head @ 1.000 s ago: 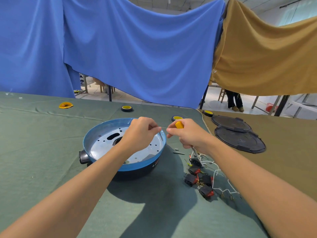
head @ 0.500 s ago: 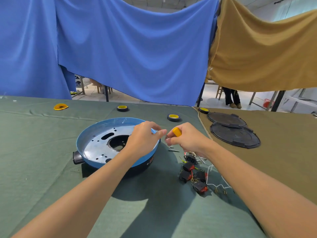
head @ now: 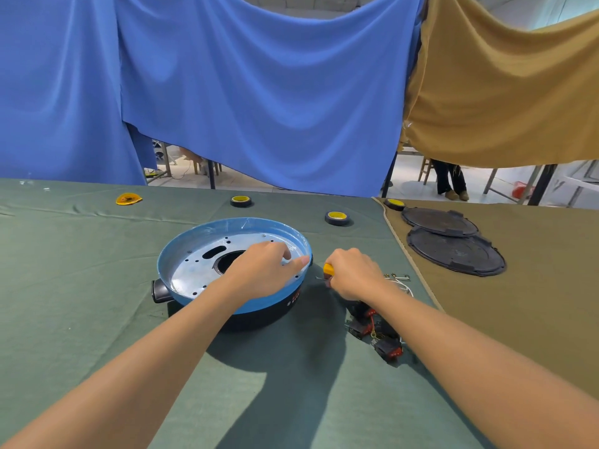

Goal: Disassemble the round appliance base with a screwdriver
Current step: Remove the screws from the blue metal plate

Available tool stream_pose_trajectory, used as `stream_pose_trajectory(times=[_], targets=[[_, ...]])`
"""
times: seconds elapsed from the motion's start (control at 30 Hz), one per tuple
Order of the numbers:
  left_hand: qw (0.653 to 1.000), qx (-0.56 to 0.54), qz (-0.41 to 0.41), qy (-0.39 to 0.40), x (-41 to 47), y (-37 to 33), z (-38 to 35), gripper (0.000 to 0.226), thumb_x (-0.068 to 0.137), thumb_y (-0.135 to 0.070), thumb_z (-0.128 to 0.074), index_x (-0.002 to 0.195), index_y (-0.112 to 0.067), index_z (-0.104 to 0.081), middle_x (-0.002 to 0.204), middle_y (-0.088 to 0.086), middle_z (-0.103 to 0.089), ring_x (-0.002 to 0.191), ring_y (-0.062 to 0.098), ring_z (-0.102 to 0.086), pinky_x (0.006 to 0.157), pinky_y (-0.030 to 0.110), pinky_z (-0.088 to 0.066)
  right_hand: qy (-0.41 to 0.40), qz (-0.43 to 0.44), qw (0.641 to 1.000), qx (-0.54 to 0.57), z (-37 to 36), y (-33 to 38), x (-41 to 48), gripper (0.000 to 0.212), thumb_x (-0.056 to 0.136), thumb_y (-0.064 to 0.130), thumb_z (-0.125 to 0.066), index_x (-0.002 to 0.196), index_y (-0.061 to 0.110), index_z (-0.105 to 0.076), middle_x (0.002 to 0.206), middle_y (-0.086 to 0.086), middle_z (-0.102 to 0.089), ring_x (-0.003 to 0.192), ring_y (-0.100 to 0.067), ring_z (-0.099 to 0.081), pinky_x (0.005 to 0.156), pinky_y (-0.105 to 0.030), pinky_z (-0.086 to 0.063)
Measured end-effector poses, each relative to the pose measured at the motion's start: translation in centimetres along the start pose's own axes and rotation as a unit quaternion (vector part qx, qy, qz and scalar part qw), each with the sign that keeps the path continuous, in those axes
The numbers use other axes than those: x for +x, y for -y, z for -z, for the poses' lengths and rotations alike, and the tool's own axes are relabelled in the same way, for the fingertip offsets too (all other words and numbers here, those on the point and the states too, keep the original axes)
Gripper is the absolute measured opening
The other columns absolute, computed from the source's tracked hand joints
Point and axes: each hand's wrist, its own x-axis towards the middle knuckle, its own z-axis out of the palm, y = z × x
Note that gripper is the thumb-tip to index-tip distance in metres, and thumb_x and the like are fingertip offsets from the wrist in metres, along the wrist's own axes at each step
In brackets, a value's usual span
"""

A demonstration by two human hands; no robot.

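Blue-rimmed round base (head: 181, 254) sits mid-table on green cloth (head: 81, 270); L hand (head: 259, 270) is over its right side, bent fingertips on the metal plate (head: 194, 270), can't tell if pinching a screw. R hand (head: 355, 275) wraps the yellow screwdriver (head: 328, 269) just right of the base. Risk: a loose screw could drop thru the centre hole (head: 227, 262) or roll among the wired switches (head: 385, 348) nearby.

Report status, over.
Left hand at base right rim, grip unclear. Right hand grips screwdriver beside base. Switches and wires by right wrist, apart from base.
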Motion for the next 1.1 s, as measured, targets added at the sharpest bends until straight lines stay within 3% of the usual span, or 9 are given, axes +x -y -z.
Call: stream_pose_trajectory(times=[0.2, 0.27, 0.4, 0.5, 0.67, 0.73, 0.87, 1.0, 1.1], targets=[[0.981, 0.112, 0.041, 0.151, -1.5, 0.9, 1.4, 0.114, 0.054, -0.097, -0.037, 0.14, -0.022, -0.04, 0.138, 0.001, -0.051, 0.123, 0.027, -0.049, 0.101, 0.046, -0.04, 0.036, -0.001, 0.999, -0.004, 0.2, 0.2, 0.1, 0.009, 0.083, 0.021, -0.06, 0.085, 0.016, -0.052, 0.094, -0.011, -0.057, 0.079, -0.033, -0.051, 0.062, -0.035, -0.039], [0.97, 0.156, 0.033, 0.184, -1.9, 1.4, 1.3, 0.103, 0.058, -0.091, -0.048, 0.137, -0.026, -0.039, 0.131, 0.001, -0.054, 0.116, 0.027, -0.051, 0.098, 0.045, -0.041, 0.03, -0.012, 0.999, 0.025, 0.6, 0.4, 0.0, 0.011, 0.082, 0.02, -0.057, 0.077, 0.017, -0.049, 0.082, -0.008, -0.052, 0.077, -0.032, -0.052, 0.059, -0.034, -0.039], [0.973, 0.194, -0.007, 0.124, -2.2, 1.5, 0.5, 0.065, 0.078, -0.056, -0.064, 0.134, -0.028, -0.045, 0.121, 0.004, -0.058, 0.105, 0.029, -0.056, 0.082, 0.039, -0.045, 0.027, -0.022, 0.996, 0.084, 1.2, 1.1, -0.5, 0.022, 0.082, 0.018, -0.054, 0.063, 0.015, -0.044, 0.068, -0.007, -0.047, 0.067, -0.029, -0.049, 0.052, -0.032, -0.035], [0.979, 0.169, -0.026, 0.113, -2.1, 1.6, 0.9, 0.055, 0.078, -0.04, -0.065, 0.131, -0.035, -0.051, 0.109, 0.002, -0.06, 0.092, 0.026, -0.056, 0.073, 0.034, -0.045, 0.016, -0.022, 0.994, 0.11, 1.5, 1.5, -1.0, 0.027, 0.084, 0.018, -0.055, 0.06, 0.015, -0.042, 0.064, -0.008, -0.044, 0.061, -0.027, -0.046, 0.049, -0.031, -0.033], [0.984, 0.132, -0.014, 0.116, -1.3, 2.1, 2.5, 0.065, 0.077, -0.041, -0.07, 0.138, -0.035, -0.05, 0.11, -0.001, -0.057, 0.091, 0.021, -0.052, 0.089, 0.037, -0.05, 0.004, -0.013, 0.991, 0.134, 2.1, 1.4, -1.5, 0.031, 0.079, 0.013, -0.052, 0.055, 0.014, -0.033, 0.058, -0.008, -0.033, 0.06, -0.028, -0.037, 0.048, -0.031, -0.026], [0.987, 0.115, -0.009, 0.114, -0.8, 2.1, 4.0, 0.061, 0.075, -0.043, -0.072, 0.134, -0.032, -0.055, 0.106, -0.001, -0.057, 0.088, 0.02, -0.05, 0.082, 0.034, -0.046, 0.003, -0.013, 0.99, 0.139, 2.2, 1.1, -1.4, 0.028, 0.077, 0.012, -0.051, 0.056, 0.014, -0.033, 0.06, -0.009, -0.034, 0.062, -0.029, -0.038, 0.049, -0.032, -0.027], [0.992, 0.052, 0.003, 0.118, 0.2, 2.6, 7.2, 0.038, 0.073, -0.042, -0.076, 0.088, -0.009, -0.065, 0.074, 0.003, -0.056, 0.069, 0.021, -0.05, 0.062, 0.033, -0.035, 0.004, -0.014, 0.989, 0.144, 2.2, 0.8, -1.3, 0.03, 0.08, 0.015, -0.055, 0.057, 0.014, -0.034, 0.059, -0.01, -0.039, 0.06, -0.029, -0.039, 0.051, -0.033, -0.027], [0.995, 0.019, 0.016, 0.097, 0.4, 3.3, 8.2, 0.041, 0.072, -0.043, -0.077, 0.077, -0.008, -0.057, 0.069, 0.002, -0.05, 0.063, 0.019, -0.045, 0.059, 0.033, -0.031, 0.023, -0.013, 0.99, 0.138, 1.6, 1.1, -1.2, 0.023, 0.082, 0.021, -0.06, 0.065, 0.011, -0.051, 0.068, -0.009, -0.051, 0.066, -0.031, -0.051, 0.052, -0.031, -0.037], [0.995, 0.024, 0.015, 0.098, 0.1, 3.4, 8.0, 0.054, 0.061, -0.054, -0.072, 0.088, -0.007, -0.064, 0.076, 0.009, -0.058, 0.066, 0.019, -0.049, 0.061, 0.033, -0.035, 0.03, -0.004, 0.991, 0.13, 1.2, 1.6, -1.2, 0.019, 0.082, 0.026, -0.059, 0.07, 0.014, -0.052, 0.076, -0.009, -0.054, 0.071, -0.032, -0.055, 0.057, -0.034, -0.042]])
